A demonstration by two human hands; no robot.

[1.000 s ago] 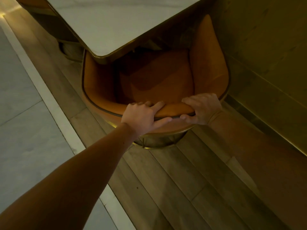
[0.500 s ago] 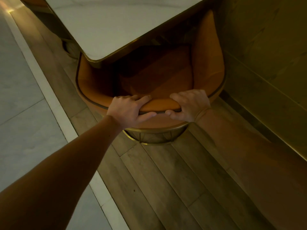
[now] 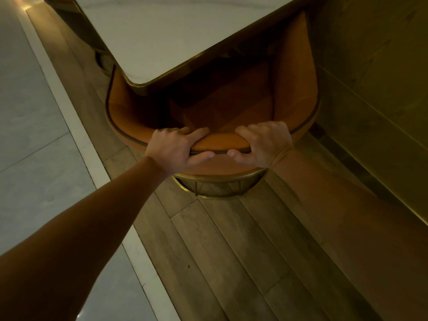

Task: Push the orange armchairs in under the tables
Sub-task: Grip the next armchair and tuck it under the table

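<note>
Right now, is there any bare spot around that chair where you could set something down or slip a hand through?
The white tabletop shows bare. Open wood floor runs behind the chair's gold base. It is tight where the orange armchair nears the wall, and where the left hand and right hand grip the backrest.

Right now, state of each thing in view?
orange armchair: upright, seat partly under the table, backrest still out
table: top bare, corner over the seat
left hand: closed grip on the backrest rim
right hand: closed grip on the backrest rim
</note>
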